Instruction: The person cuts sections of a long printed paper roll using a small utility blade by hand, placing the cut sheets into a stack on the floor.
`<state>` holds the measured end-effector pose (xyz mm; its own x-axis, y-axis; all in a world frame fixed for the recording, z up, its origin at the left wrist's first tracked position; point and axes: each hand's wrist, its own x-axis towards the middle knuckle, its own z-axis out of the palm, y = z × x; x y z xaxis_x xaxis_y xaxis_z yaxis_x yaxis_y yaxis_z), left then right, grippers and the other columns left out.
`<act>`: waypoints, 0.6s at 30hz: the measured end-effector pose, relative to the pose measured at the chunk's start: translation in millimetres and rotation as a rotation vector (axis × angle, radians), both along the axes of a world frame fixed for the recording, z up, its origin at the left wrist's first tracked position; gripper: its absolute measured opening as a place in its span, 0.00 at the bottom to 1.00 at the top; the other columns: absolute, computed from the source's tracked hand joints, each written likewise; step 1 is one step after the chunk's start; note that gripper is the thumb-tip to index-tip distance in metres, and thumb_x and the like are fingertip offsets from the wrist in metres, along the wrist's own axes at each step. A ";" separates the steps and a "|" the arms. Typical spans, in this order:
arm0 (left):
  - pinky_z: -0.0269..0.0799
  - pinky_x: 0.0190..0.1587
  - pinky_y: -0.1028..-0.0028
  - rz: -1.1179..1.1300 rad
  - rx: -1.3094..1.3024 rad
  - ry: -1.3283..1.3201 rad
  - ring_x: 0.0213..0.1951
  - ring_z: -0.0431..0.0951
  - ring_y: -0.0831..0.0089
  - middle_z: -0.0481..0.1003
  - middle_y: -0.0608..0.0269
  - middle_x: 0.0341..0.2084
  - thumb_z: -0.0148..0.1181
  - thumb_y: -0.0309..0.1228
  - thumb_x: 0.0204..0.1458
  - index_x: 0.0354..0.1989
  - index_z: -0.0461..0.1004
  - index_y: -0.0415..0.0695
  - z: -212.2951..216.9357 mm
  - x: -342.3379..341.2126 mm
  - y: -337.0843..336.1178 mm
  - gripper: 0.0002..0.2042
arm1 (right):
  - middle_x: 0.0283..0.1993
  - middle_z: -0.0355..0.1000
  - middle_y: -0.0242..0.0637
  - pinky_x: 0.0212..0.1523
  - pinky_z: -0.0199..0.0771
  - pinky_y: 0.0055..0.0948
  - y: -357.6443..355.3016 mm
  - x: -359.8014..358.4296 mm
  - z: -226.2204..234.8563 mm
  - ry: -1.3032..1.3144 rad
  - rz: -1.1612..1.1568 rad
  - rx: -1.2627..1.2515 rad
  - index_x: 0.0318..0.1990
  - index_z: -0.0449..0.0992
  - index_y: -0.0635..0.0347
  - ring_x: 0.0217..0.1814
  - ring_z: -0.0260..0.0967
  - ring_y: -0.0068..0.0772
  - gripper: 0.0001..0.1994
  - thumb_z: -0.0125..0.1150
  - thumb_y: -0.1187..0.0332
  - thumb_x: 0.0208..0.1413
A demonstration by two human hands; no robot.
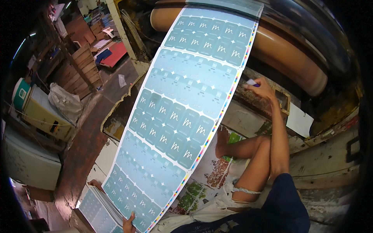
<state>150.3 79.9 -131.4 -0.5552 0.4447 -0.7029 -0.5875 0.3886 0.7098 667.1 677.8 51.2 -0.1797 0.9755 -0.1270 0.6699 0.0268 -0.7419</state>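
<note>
A long sheet printed in blue and teal (167, 110) hangs slanting from the machine rollers down to the lower left, with rows of rounded labels and a strip of coloured squares along its right edge. At its lower end, my left hand (129, 224) grips the edge, thumb on top; its other fingers are hidden. To the right of the sheet, beside the machine, my right hand (263, 90) is closed round a small white-and-purple object (252, 82) whose kind I cannot make out. Under the sheet's lower left lies a stack of similar printed sheets (93, 209).
Brown rollers (295, 54) span the top right. Below them sit a wooden-edged frame (285, 101) and a white card (300, 119). My bare leg (248, 171) is bent beneath my right arm. At left stand a sack (65, 100) and a yellowish cabinet (46, 112).
</note>
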 end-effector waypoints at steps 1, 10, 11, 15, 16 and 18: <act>0.75 0.46 0.62 -0.026 0.016 -0.018 0.44 0.76 0.64 0.73 0.56 0.45 0.64 0.21 0.49 0.59 0.60 0.43 -12.0 -2.4 6.9 0.28 | 0.14 0.68 0.35 0.17 0.65 0.24 16.0 47.0 -13.5 -0.083 -0.050 0.297 0.25 0.77 0.63 0.13 0.65 0.28 0.17 0.68 0.56 0.49; 0.78 0.44 0.61 0.125 0.134 0.016 0.44 0.76 0.62 0.72 0.54 0.46 0.63 0.24 0.52 0.61 0.57 0.42 -15.3 2.5 -11.6 0.29 | 0.55 0.66 0.39 0.33 0.76 0.38 25.6 4.9 0.9 -0.368 -0.026 1.172 0.57 0.67 0.45 0.36 0.73 0.41 0.33 0.72 0.68 0.39; 0.78 0.44 0.61 0.135 0.137 0.024 0.44 0.76 0.62 0.72 0.54 0.46 0.63 0.24 0.52 0.61 0.57 0.42 -20.8 0.6 -17.5 0.29 | 0.57 0.65 0.38 0.34 0.77 0.38 24.1 -10.4 4.8 -0.386 0.019 1.184 0.58 0.68 0.43 0.36 0.74 0.42 0.34 0.70 0.71 0.38; 0.75 0.47 0.61 0.122 0.190 0.111 0.45 0.76 0.61 0.73 0.53 0.45 0.63 0.24 0.51 0.59 0.59 0.40 -28.0 11.5 -14.5 0.27 | 0.60 0.68 0.38 0.37 0.79 0.35 38.1 -16.9 12.0 -0.412 0.211 1.221 0.59 0.71 0.42 0.38 0.76 0.39 0.36 0.64 0.82 0.36; 0.74 0.47 0.61 0.147 0.215 0.131 0.45 0.75 0.62 0.73 0.53 0.45 0.63 0.23 0.51 0.58 0.60 0.39 -26.7 16.1 -8.4 0.26 | 0.60 0.69 0.39 0.37 0.79 0.34 46.2 -8.8 6.9 -0.449 0.290 1.137 0.57 0.72 0.44 0.38 0.77 0.38 0.36 0.63 0.83 0.35; 0.74 0.47 0.62 0.184 0.178 0.220 0.46 0.75 0.61 0.73 0.53 0.45 0.62 0.22 0.51 0.57 0.60 0.39 -56.8 -10.4 -45.8 0.25 | 0.56 0.72 0.41 0.38 0.79 0.32 53.6 -27.2 9.9 -0.313 0.252 0.958 0.54 0.75 0.46 0.39 0.78 0.37 0.33 0.58 0.85 0.35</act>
<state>139.9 34.1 -188.2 -0.7673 0.4276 -0.4779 -0.4617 0.1490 0.8745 639.9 731.4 61.1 -0.4853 0.6310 0.6052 0.7220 0.6796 -0.1296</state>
